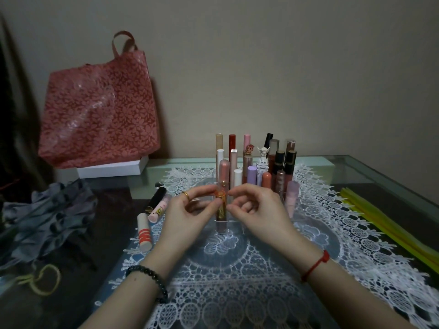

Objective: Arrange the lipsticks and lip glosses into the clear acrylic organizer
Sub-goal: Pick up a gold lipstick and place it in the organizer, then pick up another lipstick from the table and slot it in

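So on my feed the left hand (190,210) is pinching a gold lipstick (220,211) near its top, upright, right at the 6 o'clock edge of the clear organizer (223,228). I honestly can't tell if the bottom is seated in the front slot yet. The right hand (256,207) is curled in just beside it at 3 o'clock, and I can't make out whether it's touching the tube or holding nothing. My guess is this thing is light, rigid and slick, with a cap that could pop off, so I'd hold the body rather than the cap and lower it straight so it doesn't knock the packed tubes behind. Three loose tubes (156,205) lie on the worktop (356,167) at 9 o'clock from the organizer.
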A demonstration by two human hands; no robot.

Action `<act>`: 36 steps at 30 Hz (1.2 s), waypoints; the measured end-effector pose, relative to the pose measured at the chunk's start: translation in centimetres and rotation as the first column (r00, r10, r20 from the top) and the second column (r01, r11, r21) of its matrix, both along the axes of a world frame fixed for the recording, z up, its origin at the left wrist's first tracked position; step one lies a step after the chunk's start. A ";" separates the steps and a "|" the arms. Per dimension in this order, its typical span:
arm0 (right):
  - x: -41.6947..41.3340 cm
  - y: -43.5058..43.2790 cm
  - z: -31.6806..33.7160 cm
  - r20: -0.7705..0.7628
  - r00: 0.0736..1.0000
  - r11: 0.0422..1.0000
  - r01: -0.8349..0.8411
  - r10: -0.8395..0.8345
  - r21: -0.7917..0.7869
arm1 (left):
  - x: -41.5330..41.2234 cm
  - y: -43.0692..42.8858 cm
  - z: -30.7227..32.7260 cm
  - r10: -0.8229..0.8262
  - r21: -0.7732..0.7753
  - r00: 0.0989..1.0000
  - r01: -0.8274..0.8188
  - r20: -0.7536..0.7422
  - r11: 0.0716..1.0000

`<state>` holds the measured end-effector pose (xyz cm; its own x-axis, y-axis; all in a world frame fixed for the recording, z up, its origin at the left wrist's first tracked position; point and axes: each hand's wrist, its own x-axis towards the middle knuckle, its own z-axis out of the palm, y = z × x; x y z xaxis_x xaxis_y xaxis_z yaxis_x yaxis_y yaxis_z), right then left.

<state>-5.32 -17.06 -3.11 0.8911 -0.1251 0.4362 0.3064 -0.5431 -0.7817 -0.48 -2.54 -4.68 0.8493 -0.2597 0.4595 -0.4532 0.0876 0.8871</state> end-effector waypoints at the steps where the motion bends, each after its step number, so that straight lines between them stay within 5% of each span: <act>1: 0.0 -0.1 0.0 0.010 1.000 1.000 0.004 -0.004 0.001 | 0.1 0.2 0.1 0.023 -0.028 1.000 -0.023 -0.018 0.999; 4: -0.2 -0.6 0.1 0.039 0.999 1.000 0.020 -0.020 -0.001 | 0.8 1.2 0.6 0.149 -0.072 0.989 -0.149 -0.008 0.986; 8: -0.7 -1.3 0.4 0.070 0.997 1.000 0.021 -0.021 0.006 | 2.1 2.7 0.6 0.399 0.322 0.882 -0.465 0.252 0.824; 12: -1.3 -1.9 0.3 0.036 0.999 1.000 0.020 -0.020 -0.010 | 1.6 2.4 -0.4 0.355 0.563 0.872 -0.489 0.337 0.666; 18: -1.6 -2.0 0.2 -0.002 0.999 0.996 0.045 -0.045 -0.073 | 1.6 2.2 -0.6 0.242 0.681 0.936 -0.353 0.256 0.642; 28: -1.4 -2.0 -0.1 0.022 0.999 0.995 0.044 -0.042 -0.086 | 2.3 2.4 -0.4 0.341 0.568 0.921 -0.385 0.187 0.728; 32: -1.5 -2.1 0.1 0.059 0.998 0.999 0.024 -0.021 -0.048 | 1.6 2.2 0.7 0.372 0.240 0.925 -0.379 0.074 0.894; 36: -1.7 -1.6 0.4 0.098 0.995 1.000 0.004 -0.005 0.015 | 0.4 1.5 2.0 0.156 -0.093 0.987 -0.158 -0.030 0.983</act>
<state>-7.04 -18.69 -2.68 0.8438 -0.1362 0.5191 0.3792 -0.5332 -0.7562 -0.10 -1.03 -2.67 0.8863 -0.0787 0.4563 -0.4483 0.1006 0.8882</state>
